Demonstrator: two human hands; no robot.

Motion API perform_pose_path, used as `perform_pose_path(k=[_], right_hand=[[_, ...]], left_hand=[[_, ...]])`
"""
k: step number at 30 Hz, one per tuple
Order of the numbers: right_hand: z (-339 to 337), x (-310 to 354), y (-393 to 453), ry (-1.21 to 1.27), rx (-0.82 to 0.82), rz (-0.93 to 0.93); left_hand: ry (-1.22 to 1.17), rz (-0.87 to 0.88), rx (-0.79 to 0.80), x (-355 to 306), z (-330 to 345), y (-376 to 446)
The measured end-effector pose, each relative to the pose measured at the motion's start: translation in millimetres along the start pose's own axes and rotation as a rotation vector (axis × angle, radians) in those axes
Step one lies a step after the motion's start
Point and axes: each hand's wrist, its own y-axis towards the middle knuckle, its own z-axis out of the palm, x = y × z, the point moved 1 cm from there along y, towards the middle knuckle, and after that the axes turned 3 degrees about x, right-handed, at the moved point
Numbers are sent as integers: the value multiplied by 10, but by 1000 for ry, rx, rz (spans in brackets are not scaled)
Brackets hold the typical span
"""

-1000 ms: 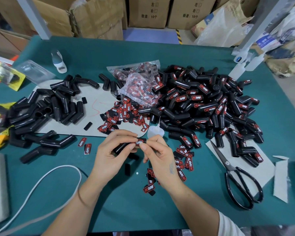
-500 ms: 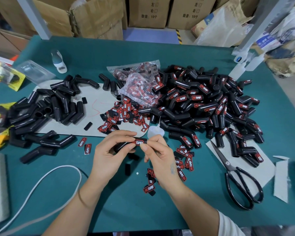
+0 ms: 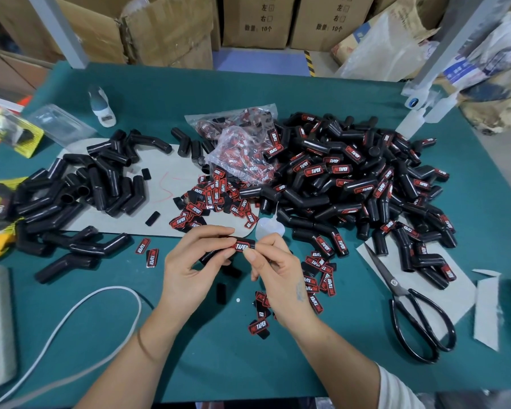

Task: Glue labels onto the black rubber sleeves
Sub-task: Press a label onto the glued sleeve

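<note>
One black rubber sleeve [image 3: 211, 256] is held up over the near middle of the green worktop [image 3: 278, 93], with a red-and-black label [image 3: 242, 246] sitting on its upper end. Left hand [image 3: 192, 270] is curled round the sleeve, thumb under, fingers over the top. Right hand [image 3: 281, 276] pinches the label end with thumb and forefinger. Behind them a clear plastic bag [image 3: 242, 149] is stuffed with more labels, some spilling out onto the grey mat [image 3: 165, 172]. Labelled sleeves [image 3: 351, 178] are heaped on the right, bare sleeves [image 3: 80, 187] on the left. Scissors [image 3: 407, 305] lie off to the right.
</note>
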Motion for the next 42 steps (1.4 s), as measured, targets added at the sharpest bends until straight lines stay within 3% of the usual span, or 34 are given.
perform_pose_path(k=[8, 18, 42], right_hand=[[-2, -22, 6, -45, -7, -27], [-21, -79, 20, -35, 0, -7], [-41, -66, 22, 58, 32, 51]], left_hand=[[137, 63, 45, 19, -8, 2], [203, 83, 212, 72, -25, 19], [141, 44, 197, 40, -52, 36]])
